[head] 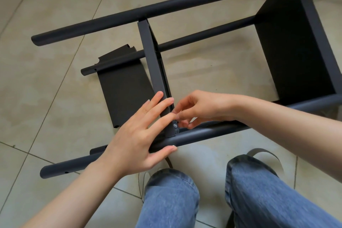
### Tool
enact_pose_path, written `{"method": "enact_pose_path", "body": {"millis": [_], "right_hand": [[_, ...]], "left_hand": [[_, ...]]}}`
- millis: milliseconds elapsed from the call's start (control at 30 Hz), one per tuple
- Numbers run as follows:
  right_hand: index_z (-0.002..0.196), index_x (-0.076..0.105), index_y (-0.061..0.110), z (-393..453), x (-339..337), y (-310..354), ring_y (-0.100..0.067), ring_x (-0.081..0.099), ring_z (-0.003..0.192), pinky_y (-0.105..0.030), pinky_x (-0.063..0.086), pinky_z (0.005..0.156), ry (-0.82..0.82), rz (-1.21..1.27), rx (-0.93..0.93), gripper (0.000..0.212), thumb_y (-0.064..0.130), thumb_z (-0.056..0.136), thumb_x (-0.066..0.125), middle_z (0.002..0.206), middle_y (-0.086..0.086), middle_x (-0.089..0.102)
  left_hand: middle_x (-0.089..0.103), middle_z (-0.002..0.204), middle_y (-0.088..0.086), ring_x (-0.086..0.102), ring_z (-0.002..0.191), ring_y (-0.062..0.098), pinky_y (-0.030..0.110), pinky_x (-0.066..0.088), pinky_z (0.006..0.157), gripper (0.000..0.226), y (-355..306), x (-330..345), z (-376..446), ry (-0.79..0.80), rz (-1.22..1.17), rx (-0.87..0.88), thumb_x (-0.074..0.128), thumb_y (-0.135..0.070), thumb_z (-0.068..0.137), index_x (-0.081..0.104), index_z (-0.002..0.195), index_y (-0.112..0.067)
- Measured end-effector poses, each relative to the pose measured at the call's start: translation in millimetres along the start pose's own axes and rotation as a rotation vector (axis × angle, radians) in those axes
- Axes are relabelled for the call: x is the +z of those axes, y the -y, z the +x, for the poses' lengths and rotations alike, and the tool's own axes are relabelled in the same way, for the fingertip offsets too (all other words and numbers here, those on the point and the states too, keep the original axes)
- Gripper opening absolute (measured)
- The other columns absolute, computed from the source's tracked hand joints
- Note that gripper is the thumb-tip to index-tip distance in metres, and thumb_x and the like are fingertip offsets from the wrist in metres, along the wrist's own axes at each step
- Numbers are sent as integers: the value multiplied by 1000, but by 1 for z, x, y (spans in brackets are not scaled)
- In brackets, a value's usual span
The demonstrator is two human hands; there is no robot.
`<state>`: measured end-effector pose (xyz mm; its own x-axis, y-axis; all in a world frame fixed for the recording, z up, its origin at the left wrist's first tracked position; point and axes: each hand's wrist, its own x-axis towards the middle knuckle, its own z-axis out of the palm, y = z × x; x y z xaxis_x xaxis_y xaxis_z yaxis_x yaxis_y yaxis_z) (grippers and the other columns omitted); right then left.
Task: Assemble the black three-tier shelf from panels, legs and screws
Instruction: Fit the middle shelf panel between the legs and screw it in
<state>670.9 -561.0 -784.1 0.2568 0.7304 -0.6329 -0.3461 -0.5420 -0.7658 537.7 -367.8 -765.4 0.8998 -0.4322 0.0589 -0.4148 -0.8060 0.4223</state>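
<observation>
The black shelf frame lies on its side on the tiled floor, with a far leg (148,10) and a near leg (209,132) running left to right. An end panel (288,46) closes the right side. The middle panel (153,65) stands on edge between the legs. My left hand (140,135) grips the near leg, thumb under it, with its fingers laid on the middle panel's lower end. My right hand (196,109) pinches something small at a silver screw (174,126) in that panel's corner; its fingers hide what they hold.
A loose black panel (122,89) lies flat on the floor left of the middle panel, under the lower back leg (114,61). My knees in blue jeans (172,200) sit right below the near leg. A grey strap (262,153) lies by my right knee.
</observation>
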Motion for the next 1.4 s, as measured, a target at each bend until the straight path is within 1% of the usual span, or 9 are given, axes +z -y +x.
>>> {"method": "enact_pose_path", "body": {"millis": [167,367,500,667,900,1067,1233,1333,1400], "right_hand": [[89,74,12,4,-6,-1,-12,63,74,-23,56,76,84,183,91,10,14,93,66,84,-6,72],[100,71,10,9,-8,-1,-13,63,74,-24,55,77,154,233,113,15,6,97,58,90,-10,71],[97,73,9,11,-8,1,-12,64,74,-24,56,74,189,277,117,16,7,97,58,89,-10,71],[89,72,10,11,-6,3,-11,63,73,-22,55,73,177,227,129,7,8,91,66,84,-6,72],[85,76,13,-1,-7,4,-12,63,73,-22,55,73,161,215,104,6,9,85,71,83,-4,71],[83,78,15,-2,-8,0,-17,62,78,-24,56,77,143,220,85,15,2,84,71,87,-6,69],[85,78,13,0,-10,-2,-17,66,81,-24,57,80,148,274,85,14,2,82,72,87,-6,72],[91,77,9,0,-11,-2,-18,67,80,-26,58,84,170,312,86,16,-3,87,66,87,-9,73],[97,74,5,-2,-12,-1,-18,67,78,-27,59,82,188,354,84,18,-5,90,61,87,-12,72]], "left_hand": [[34,160,9,18,154,30,55,34,116,61,1,1,0,-1,-8,-4,64,-46,92,52,140,-12],[36,159,11,19,153,29,54,31,118,63,1,1,0,-12,-3,-9,67,-46,90,55,139,-8],[35,159,10,18,154,28,50,27,121,64,1,0,1,-16,2,-6,66,-47,90,54,140,-10],[35,160,8,18,154,27,45,22,123,61,1,0,1,-22,-1,-2,64,-48,90,56,138,-11],[35,160,6,19,154,26,49,25,122,59,0,1,0,-26,-4,-14,62,-50,91,59,134,-9],[35,160,6,19,154,26,52,28,120,60,2,1,0,-18,-9,-15,64,-50,90,60,133,-9],[35,160,6,19,154,26,52,28,120,60,3,3,0,-21,-5,-10,63,-51,91,60,133,-9],[35,160,6,19,154,26,51,27,121,61,3,2,0,-23,0,-9,63,-52,91,59,134,-9],[35,160,6,19,154,26,51,27,121,62,3,2,0,-22,1,-8,63,-52,91,59,136,-9]]}}
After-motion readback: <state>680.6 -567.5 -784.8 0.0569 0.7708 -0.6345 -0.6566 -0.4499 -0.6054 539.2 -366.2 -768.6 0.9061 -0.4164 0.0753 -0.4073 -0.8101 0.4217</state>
